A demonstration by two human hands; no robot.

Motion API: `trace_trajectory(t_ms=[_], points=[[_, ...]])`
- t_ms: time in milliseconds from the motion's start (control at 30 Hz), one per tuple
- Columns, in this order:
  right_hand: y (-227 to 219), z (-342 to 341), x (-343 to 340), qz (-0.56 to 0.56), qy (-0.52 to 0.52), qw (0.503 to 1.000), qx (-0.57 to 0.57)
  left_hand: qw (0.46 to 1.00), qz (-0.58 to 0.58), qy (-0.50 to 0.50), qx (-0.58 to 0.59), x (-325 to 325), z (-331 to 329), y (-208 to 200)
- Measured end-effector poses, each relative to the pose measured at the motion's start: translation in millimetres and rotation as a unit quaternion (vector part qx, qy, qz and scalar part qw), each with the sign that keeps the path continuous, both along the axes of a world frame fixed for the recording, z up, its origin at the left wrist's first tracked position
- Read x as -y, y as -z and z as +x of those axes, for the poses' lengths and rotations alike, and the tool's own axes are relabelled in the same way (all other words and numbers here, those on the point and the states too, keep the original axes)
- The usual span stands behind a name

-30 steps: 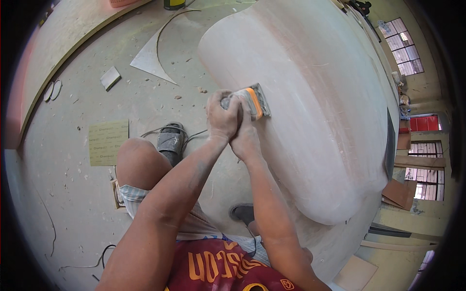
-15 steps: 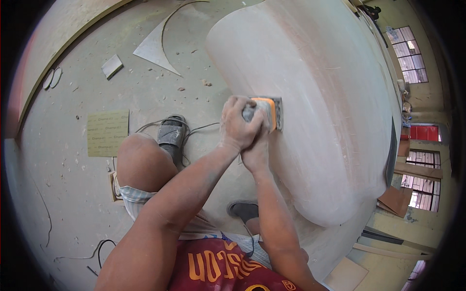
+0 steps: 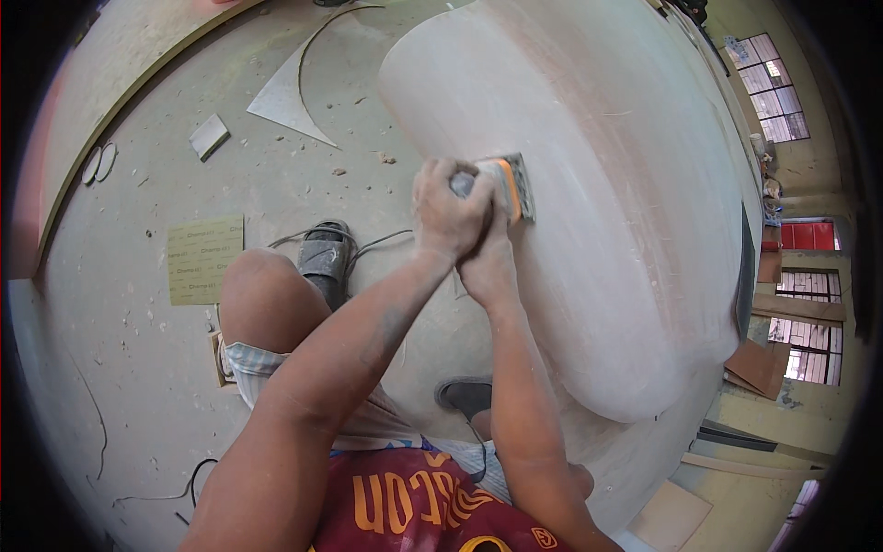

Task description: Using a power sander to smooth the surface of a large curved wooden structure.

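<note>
Both of my hands grip a dusty power sander point(image 3: 513, 189) with a grey body and an orange band. Its flat pad rests against the curved side of a large, pale, rounded panel point(image 3: 561, 212) streaked with pinkish patches. My left hand point(image 3: 447, 207) wraps round the sander's rear end, fingers curled over the top. Just nearer to me, my right hand point(image 3: 490, 262) is closed on the lower side of the same tool, its fingers partly hidden by the left hand. Pale dust coats both hands.
On the floor to the left lie a sheet of greenish sandpaper point(image 3: 206, 260), a small block point(image 3: 210, 137) and a curved triangular offcut point(image 3: 294, 101). A dark cord point(image 3: 382, 240) runs past my sandalled foot point(image 3: 324, 262). Brown boards point(image 3: 762, 368) lean at the right wall.
The sander has shifted slightly away from me along the panel and turned a little, with both hands moving along with it. The whole view has also shifted slightly.
</note>
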State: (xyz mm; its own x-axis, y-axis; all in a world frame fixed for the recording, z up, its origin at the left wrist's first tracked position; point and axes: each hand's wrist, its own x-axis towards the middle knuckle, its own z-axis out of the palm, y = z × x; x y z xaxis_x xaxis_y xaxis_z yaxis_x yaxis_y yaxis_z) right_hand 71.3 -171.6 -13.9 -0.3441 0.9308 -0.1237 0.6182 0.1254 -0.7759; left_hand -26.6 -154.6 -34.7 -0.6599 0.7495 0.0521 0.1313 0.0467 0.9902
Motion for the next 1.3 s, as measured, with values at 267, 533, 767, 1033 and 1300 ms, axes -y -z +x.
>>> trace_trajectory(t_ms=[267, 533, 767, 1033, 1300], points=[[20.6, 57.8, 58.8, 0.037, 0.055, 0.996, -0.053, 0.984, 0.050, 0.123, -0.115, 47.9, 55.9, -2.1], [22.7, 38.4, 25.0, 0.080, 0.006, 0.996, -0.046, 0.990, 0.067, 0.075, -0.103, 22.6, 33.7, 5.1], [-14.9, -23.8, -20.4, -0.070, -0.063, 0.985, 0.143, 0.993, 0.023, -0.064, 0.096, -7.6, -18.7, 33.8], [8.4, 8.2, 9.1, -0.100, -0.062, 0.977, 0.175, 0.994, -0.008, -0.084, 0.069, 22.0, 13.0, 41.5], [59.5, 74.0, 58.0, 0.108, 0.044, 0.992, -0.043, 0.980, 0.091, 0.120, -0.130, 51.1, 60.3, 11.0]])
